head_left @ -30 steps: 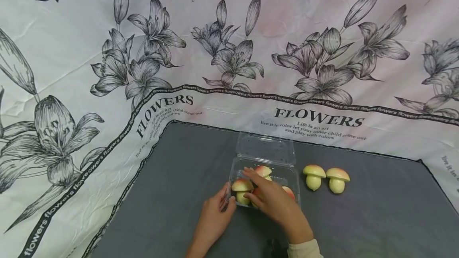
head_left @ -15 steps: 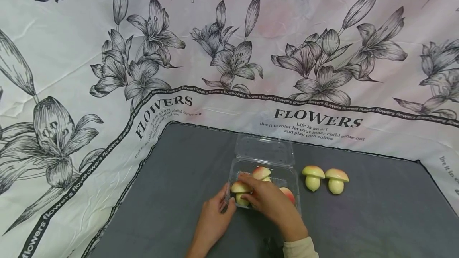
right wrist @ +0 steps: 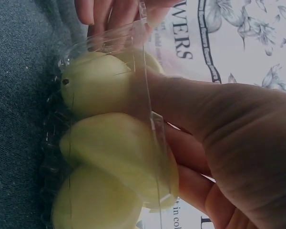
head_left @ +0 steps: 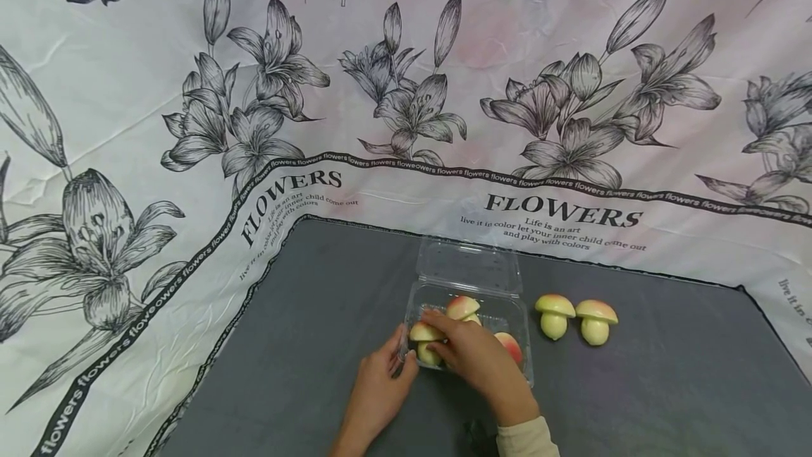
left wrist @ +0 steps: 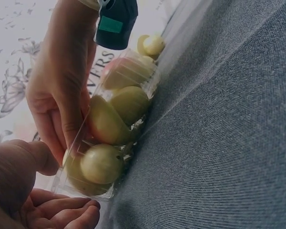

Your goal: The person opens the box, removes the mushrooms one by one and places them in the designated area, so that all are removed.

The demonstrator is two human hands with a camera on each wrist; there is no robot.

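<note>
A clear plastic clamshell box (head_left: 524, 312) stands with its lid (head_left: 469, 266) folded back, holding several mushroom-shaped pieces. At its left side my left hand (head_left: 377, 390) holds the wall, thumb near the front corner. My right hand (head_left: 485, 362) reaches inside and grips a toy-like mushroom (head_left: 429, 352) with a yellow-green stem and reddish cap, at the front left. In the right wrist view the thumb lies against that mushroom (right wrist: 97, 83). Another mushroom (head_left: 462, 307) lies at the back of the box, and a red-capped one (head_left: 509, 349) at the right, partly behind my right hand.
Two similar mushrooms, a left one (head_left: 555, 316) and a right one (head_left: 596, 321), lie side by side to the right of the box on the dark grey cloth (head_left: 304, 316). Behind the table hangs a white flower-printed sheet (head_left: 406, 189).
My right hand has moved slightly left and down in the box, its fingers closing over the front-left mushroom. Over the last half second both hands stay nearly still; the left keeps its hold.
</note>
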